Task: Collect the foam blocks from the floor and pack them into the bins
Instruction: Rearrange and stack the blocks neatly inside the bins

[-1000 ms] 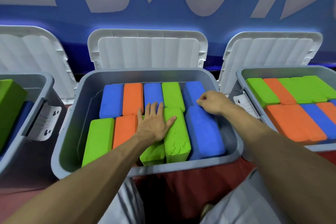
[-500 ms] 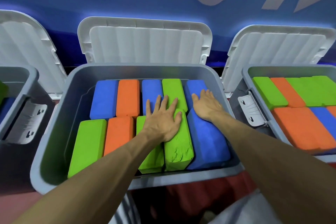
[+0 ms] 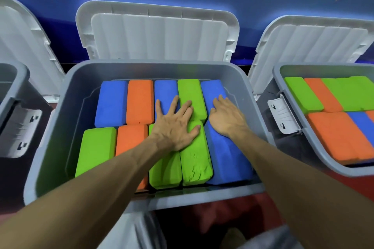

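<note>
- Three grey bins stand in a row with white lids (image 3: 157, 32) raised; only a corner of the left bin (image 3: 12, 79) shows.
- The middle bin (image 3: 60, 107) shows ten foam blocks (image 3: 111, 103): four blue, four green, two orange.
- The left hand (image 3: 174, 125), fingers spread flat, presses a raised green block (image 3: 196, 163); even downward pressure should seat it.
- The right hand (image 3: 226, 119), fingers straight, presses the tilted blue block (image 3: 228, 159).
- The right bin (image 3: 277, 91) is packed; its count is unclear.

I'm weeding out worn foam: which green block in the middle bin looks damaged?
The front-row green block touching the front blue block, partly under the left hand. It alone has a near end that is cracked and crumbly.
</note>
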